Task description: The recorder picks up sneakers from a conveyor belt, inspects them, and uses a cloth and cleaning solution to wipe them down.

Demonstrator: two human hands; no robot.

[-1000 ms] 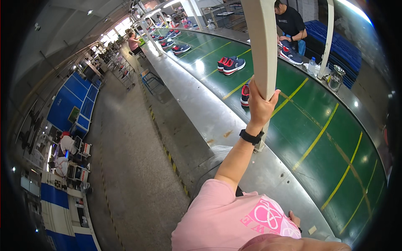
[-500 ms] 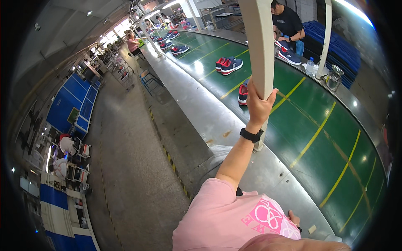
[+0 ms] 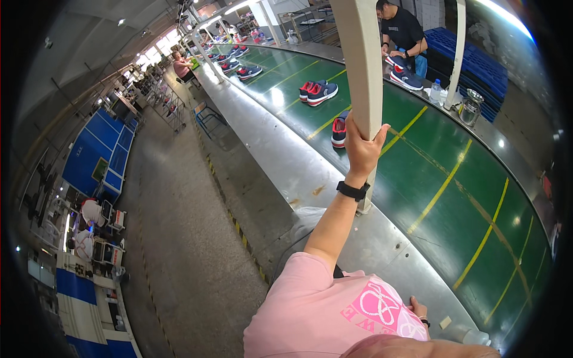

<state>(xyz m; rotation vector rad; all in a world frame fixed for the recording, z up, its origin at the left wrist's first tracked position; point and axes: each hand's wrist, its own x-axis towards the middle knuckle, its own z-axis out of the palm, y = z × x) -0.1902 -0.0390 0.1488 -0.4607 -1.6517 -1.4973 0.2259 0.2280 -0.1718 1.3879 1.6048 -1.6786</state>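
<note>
My left hand (image 3: 360, 150) is raised and wrapped around a cream upright post (image 3: 361, 65) that stands on the metal side rail (image 3: 280, 161) of a long green conveyor belt (image 3: 453, 179). A black watch (image 3: 352, 191) sits on that wrist. My right hand (image 3: 418, 308) is low beside my pink shirt, near the rail's edge and mostly hidden, so its fingers cannot be read. A single dark shoe with a red lining (image 3: 338, 131) lies on the belt just left of the post. A pair of similar shoes (image 3: 318, 91) lies farther along.
More shoe pairs (image 3: 248, 72) ride the far belt. A person in black (image 3: 404, 33) works across the belt; another sits at the far left end (image 3: 182, 67). A second post (image 3: 457, 53), a water bottle (image 3: 435, 91) and a metal kettle (image 3: 470, 107) stand on the far rail. Blue racks (image 3: 98, 158) line the aisle.
My left hand keeps its grip on the post. The whole view has slid slightly left; the shoes hold about the same place beside the post.
</note>
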